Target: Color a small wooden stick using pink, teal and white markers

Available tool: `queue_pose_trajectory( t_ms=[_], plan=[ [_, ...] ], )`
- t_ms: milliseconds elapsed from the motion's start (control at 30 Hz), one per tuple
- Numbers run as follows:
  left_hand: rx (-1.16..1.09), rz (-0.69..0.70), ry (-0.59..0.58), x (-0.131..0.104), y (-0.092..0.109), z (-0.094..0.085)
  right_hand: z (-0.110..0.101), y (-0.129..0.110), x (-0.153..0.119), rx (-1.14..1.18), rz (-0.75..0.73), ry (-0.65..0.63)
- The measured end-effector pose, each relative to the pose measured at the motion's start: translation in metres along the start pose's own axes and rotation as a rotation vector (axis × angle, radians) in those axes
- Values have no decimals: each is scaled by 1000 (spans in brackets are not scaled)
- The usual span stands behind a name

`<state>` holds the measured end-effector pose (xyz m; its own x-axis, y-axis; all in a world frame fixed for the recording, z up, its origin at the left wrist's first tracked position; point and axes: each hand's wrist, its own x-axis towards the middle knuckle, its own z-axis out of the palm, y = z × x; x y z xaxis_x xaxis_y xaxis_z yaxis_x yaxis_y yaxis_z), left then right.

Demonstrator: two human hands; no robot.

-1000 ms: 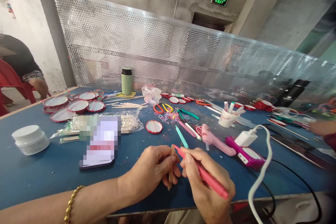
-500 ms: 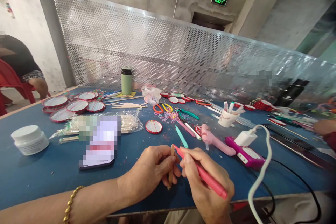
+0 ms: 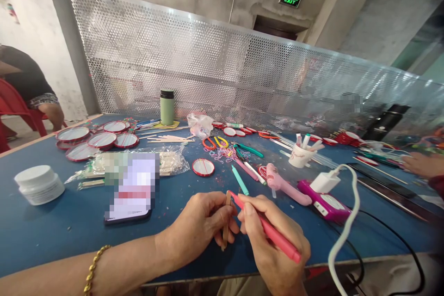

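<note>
My left hand pinches a narrow flat wooden stick, held roughly upright near the table's front edge. In my right hand is a pink-red marker pen, gripped like a pencil. Its tip meets the upper end of the stick. Just beyond my hands lie a teal marker, a pink marker and a small round red-rimmed disc. A pink glue gun rests to the right of them.
A phone, a white jar and bagged sticks lie left. Red-rimmed discs are piled behind. A purple power strip with a white cable sits right. Another person's hand shows at far right.
My hands, the stick and the marker stay almost exactly where they were. At the far right, the other person's hand has moved a little leftward.
</note>
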<state>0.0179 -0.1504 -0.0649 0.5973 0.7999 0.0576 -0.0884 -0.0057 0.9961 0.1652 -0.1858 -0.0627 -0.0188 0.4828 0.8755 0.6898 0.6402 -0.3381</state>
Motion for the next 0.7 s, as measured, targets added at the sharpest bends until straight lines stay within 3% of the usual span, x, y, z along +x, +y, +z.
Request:
queue_pose_trajectory(
  t_ms=[700],
  plan=[
    [24, 6, 9, -1, 0, 0, 0, 0, 1, 13, -13, -14]
  ],
)
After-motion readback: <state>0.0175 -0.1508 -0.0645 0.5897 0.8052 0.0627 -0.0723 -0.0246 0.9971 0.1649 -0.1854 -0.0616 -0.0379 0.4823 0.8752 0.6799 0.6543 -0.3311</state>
